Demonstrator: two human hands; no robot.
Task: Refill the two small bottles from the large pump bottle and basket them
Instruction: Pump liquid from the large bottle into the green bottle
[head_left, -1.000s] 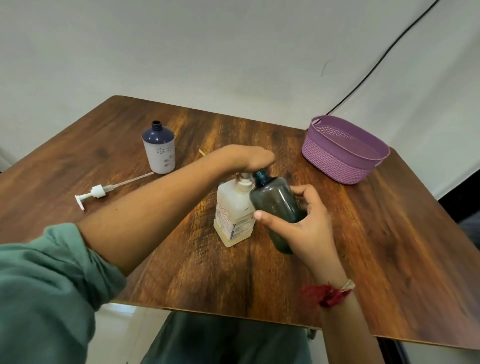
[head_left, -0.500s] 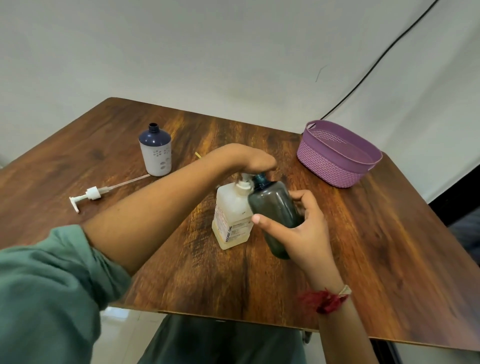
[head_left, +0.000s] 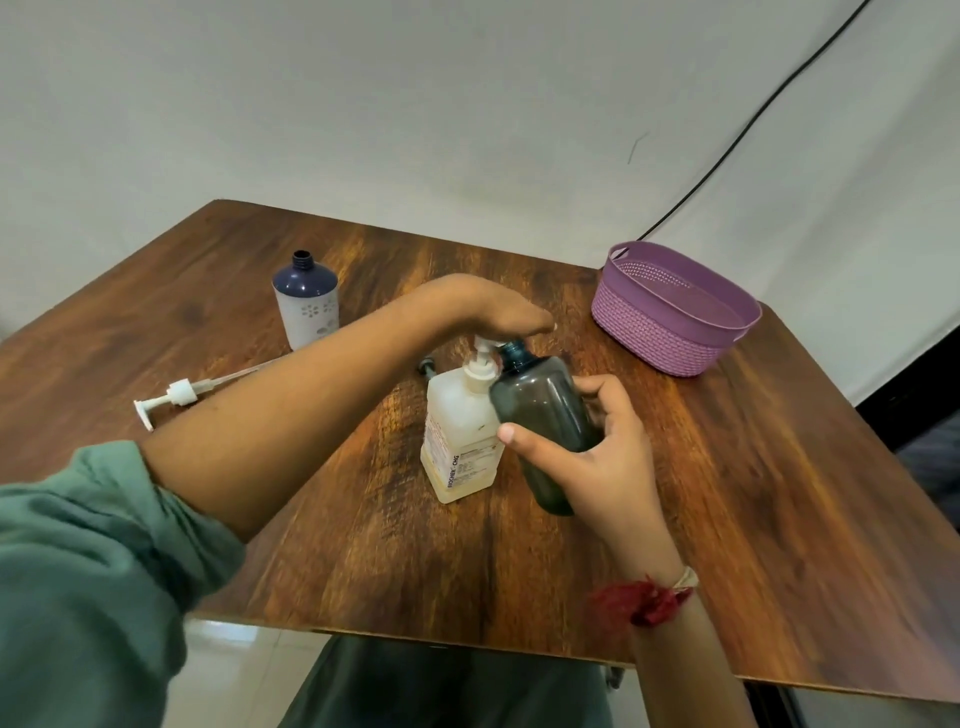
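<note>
Nearest: R hand (head_left: 597, 457) clamps fingers & thumb round the smoky dark bottle (head_left: 545, 415), tilted, mouth at the nozzle of the clear pump bottle (head_left: 457, 431) beside it. L hand (head_left: 498, 312), fingers flat, gripping nothing, rests on the pump head, now higher than 1 s ago: stroke released, refill ongoing. Farther: loose pump (head_left: 176, 393), uncapped navy-topped bottle (head_left: 307, 304), purple basket (head_left: 675, 325), no bottle inside.

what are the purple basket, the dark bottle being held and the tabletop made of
Purple woven-look oval basket: apparently moulded plastic, matte; its weave pattern is uniform, its rim smooth.
Smoky grey translucent bottle: probably plastic, glossy; light passes through it, though glass cannot be excluded.
Brown wood-grain tabletop: likely laminate over board, semi-gloss; thin edge, sheen across the grain.
</note>
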